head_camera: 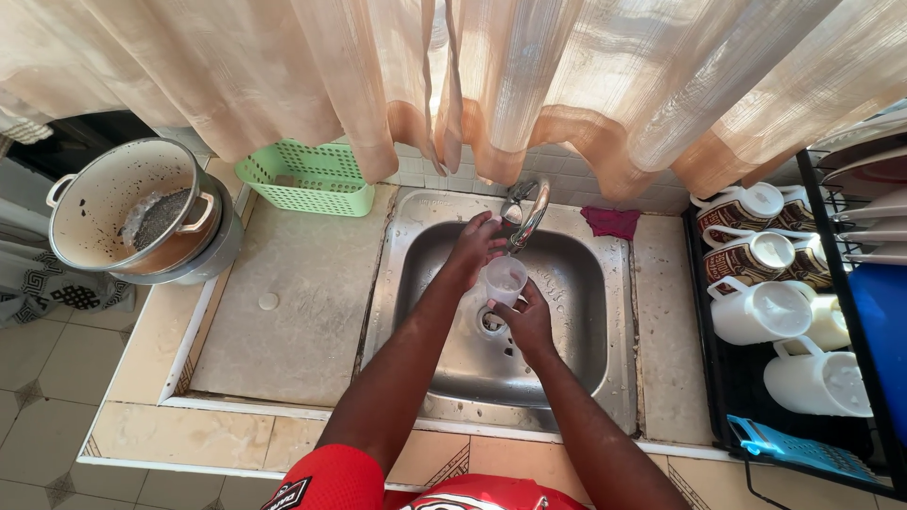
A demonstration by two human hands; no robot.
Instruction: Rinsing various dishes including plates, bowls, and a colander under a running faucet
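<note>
**Clear cup held under the tap over a steel sink**

At the centre of the frame both hands meet over a square stainless-steel sink (576, 378), its metal dull and water-spotted, with a round drain (491, 322) in the basin floor. The right hand (525, 321) cradles a small translucent plastic cup (504, 280) from below and beside, fingers curled around its lower wall so that it sits upright with its mouth upward. The left hand (475, 247) comes in from above and to the left, wrist bent down, fingers wrapped against the cup's rim and upper side. Both forearms rise from the bottom edge of the frame and converge on the cup. Just above the cup curves a chrome tap (529, 212); whether water runs cannot be told.

The tabletop (302, 302) left of the sink is a worn, stained stone slab edged in pale tile. At upper left stands a round enamelled pot (132, 212), cream inside and scorched brown, with two loop handles. Beside it, near the curtain (529, 85), sits a mint-green perforated plastic basket (307, 177). A crumpled magenta cloth (611, 222) lies right of the tap. On the right a black wire rack (727, 378) carries glossy white and brown-patterned mugs (756, 310) on their sides.
</note>
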